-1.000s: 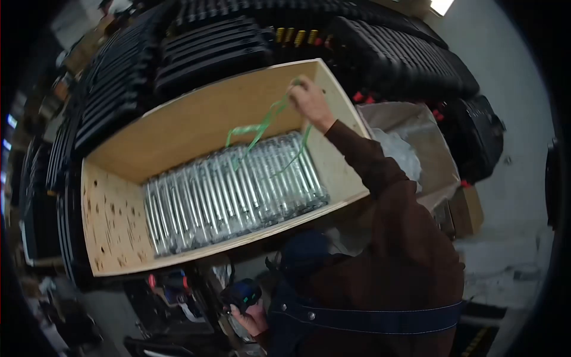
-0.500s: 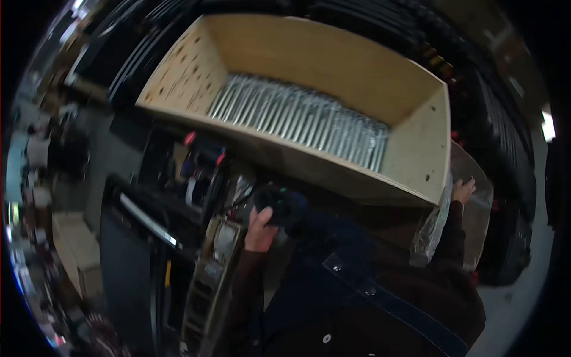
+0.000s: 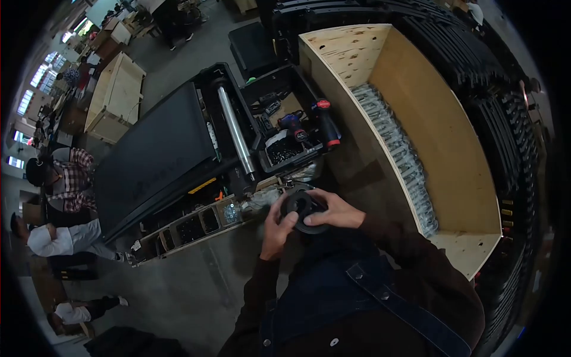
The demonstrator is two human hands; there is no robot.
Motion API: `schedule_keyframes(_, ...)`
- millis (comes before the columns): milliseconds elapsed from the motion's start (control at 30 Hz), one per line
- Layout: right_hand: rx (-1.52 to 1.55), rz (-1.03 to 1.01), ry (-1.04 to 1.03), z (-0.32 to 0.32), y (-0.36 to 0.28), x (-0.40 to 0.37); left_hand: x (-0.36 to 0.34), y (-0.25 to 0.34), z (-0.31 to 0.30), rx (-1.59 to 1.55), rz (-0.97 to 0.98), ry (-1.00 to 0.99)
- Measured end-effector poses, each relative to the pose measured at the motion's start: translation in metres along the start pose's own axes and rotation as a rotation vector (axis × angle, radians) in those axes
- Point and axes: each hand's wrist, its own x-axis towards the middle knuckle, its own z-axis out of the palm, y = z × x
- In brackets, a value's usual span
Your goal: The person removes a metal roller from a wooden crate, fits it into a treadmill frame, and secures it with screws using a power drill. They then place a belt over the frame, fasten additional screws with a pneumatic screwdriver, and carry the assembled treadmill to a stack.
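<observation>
Close in front of my body, a round black part with a ring-shaped top is held between both hands. My left hand grips its left side, the thumb on the top face. From the right, my right hand closes round the other side, its thumb also on top. The fingers beneath the part are hidden. Just beyond it stands a long wooden tray with compartments of small hardware. To the right is a plywood crate holding wrapped metal rods.
A treadmill-like frame with a metal roller lies at the left. Beyond the tray, a black bin holds power tools and screws. Several people are at the far left. Black metal parts are stacked behind the crate.
The view has swung left. My right hand has left the clear plastic beside the crate and now holds the black part together with my left hand.
</observation>
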Motion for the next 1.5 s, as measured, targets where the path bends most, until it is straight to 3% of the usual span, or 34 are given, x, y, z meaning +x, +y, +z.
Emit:
schedule_keyframes(33, 0.132, 0.000, -0.004, -0.006, -0.008, 0.022, 0.005, 0.008, -0.004, 0.000, -0.001, 0.008)
schedule_keyframes(100, 0.366, 0.115, -0.004, -0.030, -0.027, 0.072, 0.019, 0.027, -0.009, -0.329, 0.057, 0.234)
schedule_keyframes(133, 0.484, 0.147, 0.057, -0.043, -0.034, 0.100, 0.027, 0.032, -0.010, -0.265, 0.107, 0.349)
schedule_keyframes(267, 0.555, 0.160, 0.370, -0.120, -0.022, 0.256, 0.061, 0.041, -0.038, -0.062, 0.116, 0.416)
schedule_keyframes(400, 0.469, 0.341, 0.706, -0.194, 0.046, 0.401, 0.072, 0.043, -0.041, -0.031, -0.028, 0.564)
schedule_keyframes(433, -0.059, 0.455, 0.853, -0.233, 0.102, 0.453, 0.074, 0.052, -0.036, -0.062, -0.067, 0.585)
schedule_keyframes(467, -0.048, 0.378, 0.863, -0.248, 0.125, 0.472, 0.071, 0.063, -0.031, -0.084, -0.080, 0.638)
schedule_keyframes(533, 0.034, 0.141, 0.570, -0.300, 0.209, 0.519, 0.065, 0.065, -0.038, -0.044, -0.145, 0.767)
schedule_keyframes(567, -0.108, 0.135, 0.742, -0.299, 0.210, 0.515, 0.065, 0.071, -0.041, -0.032, -0.077, 0.865)
schedule_keyframes(600, -0.242, 0.065, 0.787, -0.305, 0.218, 0.517, 0.065, 0.075, -0.039, -0.059, -0.120, 0.932)
schedule_keyframes(633, -0.514, 0.229, 0.820, -0.310, 0.219, 0.519, 0.068, 0.080, -0.040, -0.096, -0.178, 0.975)
schedule_keyframes(700, -0.649, 0.344, 0.772, -0.284, 0.166, 0.497, 0.075, 0.081, -0.045, -0.109, -0.150, 1.056)
schedule_keyframes(867, -0.665, 0.199, 0.835, -0.299, 0.165, 0.511, 0.118, 0.089, -0.045, -0.118, -0.111, 1.066)
schedule_keyframes(933, -0.571, 0.258, 0.725, -0.314, 0.178, 0.517, 0.131, 0.089, -0.044, -0.052, -0.073, 0.977)
schedule_keyframes(967, -0.683, 0.306, 0.675, -0.318, 0.178, 0.516, 0.137, 0.093, -0.042, -0.077, -0.063, 0.972)
schedule_keyframes(1000, -0.746, 0.430, 0.734, -0.308, 0.169, 0.512, 0.143, 0.095, -0.038, -0.105, -0.072, 0.949)
schedule_keyframes(1067, -0.818, 0.413, 0.692, -0.313, 0.190, 0.509, 0.148, 0.093, -0.039, -0.031, -0.071, 0.948)
schedule_keyframes(1100, -0.778, 0.511, 0.724, -0.303, 0.160, 0.500, 0.151, 0.095, -0.039, -0.005, -0.082, 0.956)
schedule_keyframes(1200, -0.857, 0.542, 0.767, -0.296, 0.148, 0.502, 0.164, 0.102, -0.044, 0.034, -0.001, 0.953)
schedule_keyframes(1333, -1.062, 0.422, 0.583, -0.293, 0.113, 0.496, 0.188, 0.126, -0.047, 0.120, -0.016, 0.958)
schedule_keyframes(1500, -1.080, 0.289, 0.567, -0.282, 0.064, 0.482, 0.239, 0.153, -0.070, 0.331, 0.041, 0.867)
